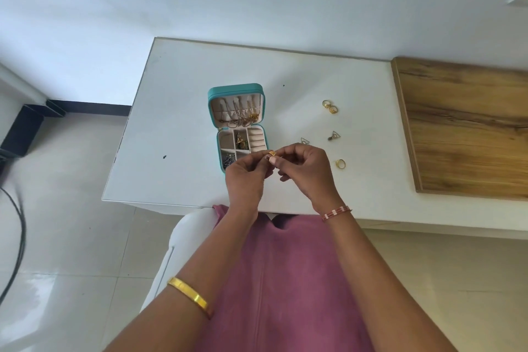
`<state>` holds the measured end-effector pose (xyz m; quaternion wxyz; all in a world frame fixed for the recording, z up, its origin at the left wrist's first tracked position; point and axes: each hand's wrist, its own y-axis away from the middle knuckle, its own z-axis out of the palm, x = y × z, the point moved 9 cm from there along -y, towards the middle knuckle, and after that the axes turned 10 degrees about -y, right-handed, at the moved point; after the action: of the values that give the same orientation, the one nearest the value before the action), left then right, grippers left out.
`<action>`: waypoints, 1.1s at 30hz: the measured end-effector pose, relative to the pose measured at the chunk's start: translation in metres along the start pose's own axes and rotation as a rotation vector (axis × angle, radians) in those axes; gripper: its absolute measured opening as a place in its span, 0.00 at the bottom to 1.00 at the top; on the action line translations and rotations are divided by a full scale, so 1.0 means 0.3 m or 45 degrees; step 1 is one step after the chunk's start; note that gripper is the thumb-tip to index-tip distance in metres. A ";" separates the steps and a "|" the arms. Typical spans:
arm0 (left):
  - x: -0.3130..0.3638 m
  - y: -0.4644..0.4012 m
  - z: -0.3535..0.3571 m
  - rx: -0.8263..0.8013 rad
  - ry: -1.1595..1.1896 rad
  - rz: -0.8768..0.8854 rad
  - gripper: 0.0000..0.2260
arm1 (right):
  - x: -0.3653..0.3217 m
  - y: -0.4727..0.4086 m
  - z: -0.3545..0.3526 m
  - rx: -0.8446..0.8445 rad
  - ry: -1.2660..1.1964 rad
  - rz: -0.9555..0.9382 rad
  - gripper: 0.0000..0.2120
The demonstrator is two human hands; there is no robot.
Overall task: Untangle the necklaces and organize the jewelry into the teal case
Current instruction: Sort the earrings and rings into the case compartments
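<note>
The teal case [213,111] lies open on the white table [177,123], with gold necklaces [245,118] hanging in its lid and small pieces in its lower compartments. Just in front of the case, my left hand [245,177] and my right hand [305,171] meet above the table. Both pinch a small gold ring [273,153] with a square top between their fingertips. Loose on the table to the right lie two gold rings [330,106], a triangular earring [333,136], a second triangular earring [305,140] partly behind my right hand, and one more gold ring [340,163].
A wooden board [468,128] covers the surface to the right of the table. A white chair [185,234] shows below the table's front edge. Black cables [17,226] trail over the tiled floor at the left. The wall stands directly behind the table.
</note>
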<state>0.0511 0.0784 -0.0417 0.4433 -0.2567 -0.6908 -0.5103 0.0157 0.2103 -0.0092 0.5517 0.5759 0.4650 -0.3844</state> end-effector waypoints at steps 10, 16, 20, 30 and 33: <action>-0.006 -0.065 -0.118 0.189 -0.029 0.076 0.09 | -0.042 -0.107 0.042 0.091 0.346 -0.230 0.07; 0.035 -0.072 -0.253 0.468 -0.314 0.304 0.10 | -0.063 -0.192 0.128 -0.025 0.730 -0.382 0.07; 0.023 -0.074 -0.263 0.493 -0.456 0.397 0.13 | -0.051 -0.206 0.160 -0.080 0.937 -0.443 0.07; -0.034 -0.110 -0.239 0.357 -0.576 0.285 0.16 | -0.033 -0.215 0.195 -0.159 1.187 -0.492 0.08; -0.039 -0.115 -0.240 0.349 -0.613 0.281 0.15 | -0.028 -0.212 0.206 -0.166 1.256 -0.520 0.09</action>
<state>0.0540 0.0005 -0.0623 0.3501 -0.3817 -0.8064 -0.2854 -0.0432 0.1455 -0.0248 0.2163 0.5506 0.7944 -0.1380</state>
